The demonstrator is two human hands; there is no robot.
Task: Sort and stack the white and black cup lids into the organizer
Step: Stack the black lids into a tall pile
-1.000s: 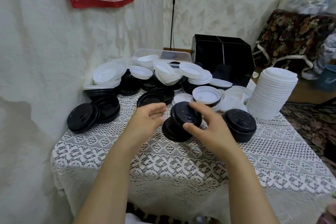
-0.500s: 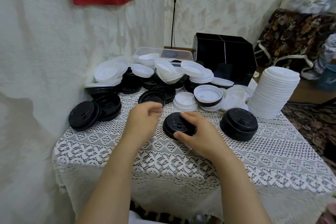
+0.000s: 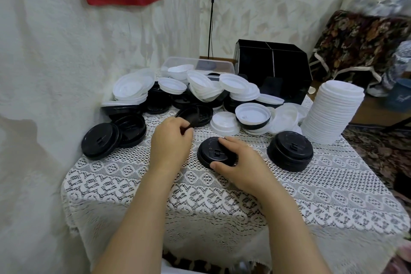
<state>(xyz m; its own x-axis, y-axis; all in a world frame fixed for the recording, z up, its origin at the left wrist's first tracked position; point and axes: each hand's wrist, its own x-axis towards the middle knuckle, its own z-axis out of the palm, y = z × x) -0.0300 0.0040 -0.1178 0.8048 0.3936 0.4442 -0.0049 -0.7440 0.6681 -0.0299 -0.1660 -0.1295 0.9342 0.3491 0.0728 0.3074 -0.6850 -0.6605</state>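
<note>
A short stack of black lids rests on the lace tablecloth at the middle. My right hand lies on this stack, fingers on top and thumb at its near edge. My left hand pinches the rim of another black lid, tilted just beyond it. A mixed heap of white lids and black lids fills the back of the table. The black organizer stands behind the heap, at the back right.
A tall stack of white lids stands at the right, with a second black stack in front of it. More black lids lie at the left by the wall. A clear plastic box sits behind the heap.
My right hand lowered a black lid onto the middle stack and stays on it. My left hand reached forward and took hold of another black lid's rim.
</note>
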